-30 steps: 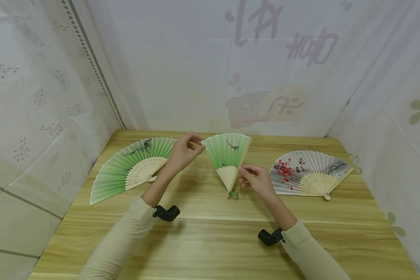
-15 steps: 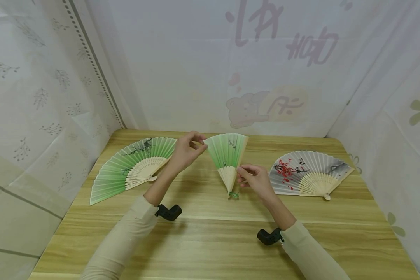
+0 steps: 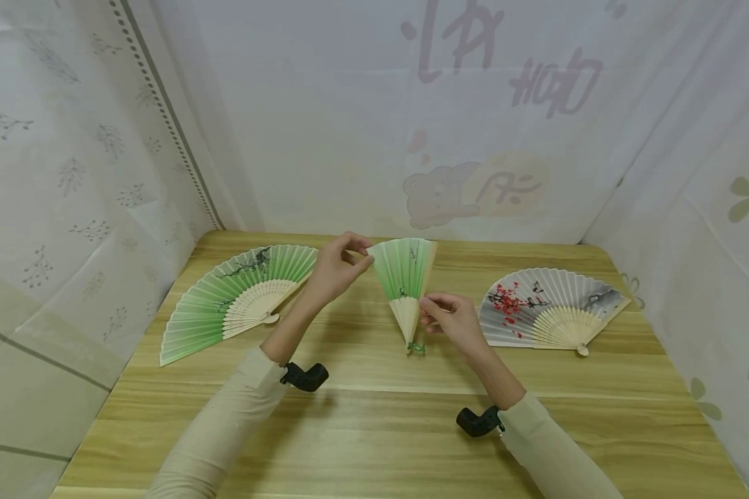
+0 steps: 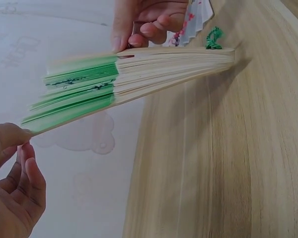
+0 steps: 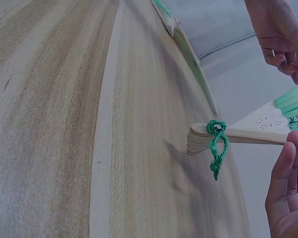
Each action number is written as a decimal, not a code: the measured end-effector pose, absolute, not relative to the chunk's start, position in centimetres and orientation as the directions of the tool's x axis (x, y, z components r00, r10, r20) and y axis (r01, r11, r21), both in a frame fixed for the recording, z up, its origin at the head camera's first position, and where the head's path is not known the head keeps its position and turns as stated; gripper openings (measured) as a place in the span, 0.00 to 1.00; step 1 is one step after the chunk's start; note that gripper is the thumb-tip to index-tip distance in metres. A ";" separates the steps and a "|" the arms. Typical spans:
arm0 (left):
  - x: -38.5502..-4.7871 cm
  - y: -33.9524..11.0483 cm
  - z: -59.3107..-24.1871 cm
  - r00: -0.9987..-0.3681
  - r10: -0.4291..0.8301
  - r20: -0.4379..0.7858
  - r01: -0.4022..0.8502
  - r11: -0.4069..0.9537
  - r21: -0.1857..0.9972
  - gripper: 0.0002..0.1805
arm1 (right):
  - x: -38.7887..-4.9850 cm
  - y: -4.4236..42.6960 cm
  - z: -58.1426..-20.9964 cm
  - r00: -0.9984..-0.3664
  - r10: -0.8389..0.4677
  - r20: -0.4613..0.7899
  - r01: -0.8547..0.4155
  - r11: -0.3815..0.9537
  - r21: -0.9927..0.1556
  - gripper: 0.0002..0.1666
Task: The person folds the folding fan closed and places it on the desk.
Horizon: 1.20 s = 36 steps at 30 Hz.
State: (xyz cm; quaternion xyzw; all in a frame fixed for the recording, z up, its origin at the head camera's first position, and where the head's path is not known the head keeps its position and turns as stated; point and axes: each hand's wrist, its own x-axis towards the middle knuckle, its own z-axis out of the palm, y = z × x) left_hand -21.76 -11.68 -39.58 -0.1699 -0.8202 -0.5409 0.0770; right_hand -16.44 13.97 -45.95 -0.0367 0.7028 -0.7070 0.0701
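The wood-grain table (image 3: 374,436) extends beneath both hands. To the left of the left hand, a wide-open green pleated folding fan with pale ribs and a dark branch print (image 3: 234,301) lies on it. To the right of the right hand lies a wide-open grey-and-white pleated folding fan with red blossoms and pale ribs (image 3: 546,308). A partly spread green folding fan with pale ribs (image 3: 402,281) is held between the hands, raised above the surface. The hands are apart. The left hand (image 3: 337,267) pinches its upper outer corner; the right hand (image 3: 454,319) grips the opposite outer stick, lower down. A knotted green cord (image 5: 218,146) hangs at the pivot end, nearer the right hand.
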 end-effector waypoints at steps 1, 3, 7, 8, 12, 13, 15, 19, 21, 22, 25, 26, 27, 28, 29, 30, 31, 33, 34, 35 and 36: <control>-21.8 -11.6 -39.6 -0.929 0.197 0.312 0.365 0.355 0.861 0.11 | -16.4 14.0 -45.9 -0.988 -0.150 -0.048 0.049 -0.004 -0.999 0.14; -21.8 -11.6 -39.6 -0.926 0.202 0.320 0.373 0.346 0.861 0.11 | -16.4 13.9 -45.9 -0.988 -0.149 -0.048 0.050 -0.004 -0.999 0.14; -21.8 -11.5 -39.7 -0.918 0.215 0.332 0.388 0.325 0.862 0.11 | -16.4 13.8 -45.7 -0.987 -0.154 -0.047 0.049 -0.008 -0.999 0.13; -21.8 -11.5 -39.7 -0.916 0.218 0.336 0.392 0.320 0.862 0.11 | -16.4 13.7 -45.7 -0.987 -0.156 -0.047 0.049 -0.009 -0.999 0.13; -21.9 -11.3 -39.8 -0.907 0.228 0.353 0.411 0.306 0.859 0.11 | -16.4 13.6 -45.6 -0.986 -0.161 -0.051 0.053 -0.010 -0.999 0.14; -21.9 -11.3 -39.9 -0.905 0.230 0.359 0.417 0.302 0.858 0.11 | -16.4 13.5 -45.6 -0.985 -0.164 -0.051 0.053 -0.007 -0.999 0.14; -21.9 -11.2 -39.9 -0.901 0.233 0.365 0.424 0.295 0.856 0.11 | -16.5 13.5 -45.6 -0.985 -0.163 -0.056 0.058 -0.010 -0.998 0.15; -22.0 -11.0 -40.0 -0.901 0.233 0.366 0.423 0.284 0.860 0.10 | -16.5 13.4 -45.6 -0.985 -0.162 -0.066 0.069 -0.011 -0.998 0.15; -22.0 -10.8 -40.1 -0.902 0.231 0.365 0.421 0.282 0.862 0.10 | -16.5 13.3 -45.6 -0.985 -0.158 -0.070 0.072 -0.010 -0.997 0.16; -22.1 -10.7 -40.1 -0.902 0.230 0.366 0.421 0.280 0.863 0.11 | -16.5 13.3 -45.6 -0.985 -0.157 -0.069 0.072 -0.010 -0.997 0.15; -22.2 -10.5 -40.2 -0.900 0.226 0.374 0.427 0.274 0.862 0.11 | -16.5 13.3 -45.5 -0.985 -0.159 -0.068 0.070 -0.009 -0.998 0.15; -22.2 -10.4 -40.2 -0.899 0.225 0.375 0.428 0.271 0.862 0.11 | -16.5 13.3 -45.5 -0.985 -0.161 -0.067 0.069 -0.010 -0.998 0.15; -22.2 -10.3 -40.2 -0.899 0.223 0.377 0.428 0.269 0.863 0.12 | -16.5 13.2 -45.5 -0.984 -0.163 -0.066 0.069 -0.012 -0.998 0.15; -22.3 -10.2 -40.2 -0.899 0.220 0.379 0.429 0.266 0.863 0.12 | -16.5 13.2 -45.5 -0.984 -0.165 -0.066 0.069 -0.013 -0.998 0.15; -22.3 -10.2 -40.2 -0.900 0.217 0.379 0.428 0.265 0.864 0.12 | -16.5 13.2 -45.5 -0.984 -0.167 -0.066 0.069 -0.013 -0.998 0.15; -22.3 -10.2 -40.2 -0.901 0.213 0.378 0.426 0.264 0.865 0.11 | -16.5 13.2 -45.5 -0.983 -0.169 -0.066 0.069 -0.015 -0.997 0.15; -22.3 -10.1 -40.3 -0.903 0.209 0.376 0.422 0.265 0.867 0.11 | -16.5 13.1 -45.5 -0.984 -0.168 -0.066 0.069 -0.016 -0.997 0.15; -22.4 -10.1 -40.3 -0.907 0.203 0.370 0.415 0.266 0.870 0.11 | -16.4 13.1 -45.5 -0.984 -0.169 -0.064 0.067 -0.016 -0.998 0.15; -22.4 -10.2 -40.3 -0.908 0.200 0.368 0.412 0.264 0.872 0.11 | -16.4 13.1 -45.5 -0.984 -0.168 -0.062 0.065 -0.016 -0.998 0.15; -22.4 -10.2 -40.3 -0.909 0.199 0.365 0.409 0.263 0.874 0.10 | -16.4 13.0 -45.4 -0.984 -0.168 -0.059 0.063 -0.016 -0.998 0.15; -22.4 -10.1 -40.3 -0.910 0.198 0.365 0.408 0.262 0.875 0.10 | -16.5 13.0 -45.4 -0.984 -0.168 -0.058 0.062 -0.015 -0.998 0.15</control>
